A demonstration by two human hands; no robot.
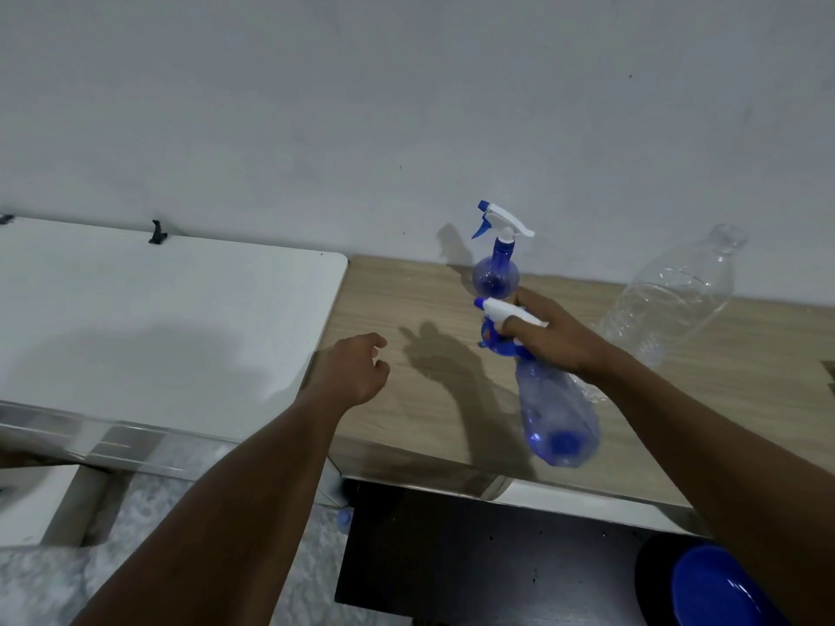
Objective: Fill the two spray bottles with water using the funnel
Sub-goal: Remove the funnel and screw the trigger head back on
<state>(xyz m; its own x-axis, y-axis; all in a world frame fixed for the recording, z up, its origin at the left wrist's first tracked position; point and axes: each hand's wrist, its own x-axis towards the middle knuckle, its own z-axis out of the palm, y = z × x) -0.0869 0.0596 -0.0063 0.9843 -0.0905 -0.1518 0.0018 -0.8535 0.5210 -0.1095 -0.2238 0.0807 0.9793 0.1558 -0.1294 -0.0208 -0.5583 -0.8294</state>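
My right hand (553, 334) grips a blue see-through spray bottle (555, 413) by its white and blue trigger head and holds it tilted above the wooden table (406, 399). Behind it a second blue spray bottle (495, 275) stands upright against the wall. A large clear plastic bottle (673, 300) without a cap leans at the right, partly hidden by my right arm. My left hand (354, 370) hovers over the table's left edge with curled fingers and holds nothing. No funnel is in view.
A white table (158, 318) adjoins the wooden one on the left. A blue round object (714, 589) lies low at the bottom right, below the table. A small blue cap (344, 519) lies on the floor. The wall rises right behind both tables.
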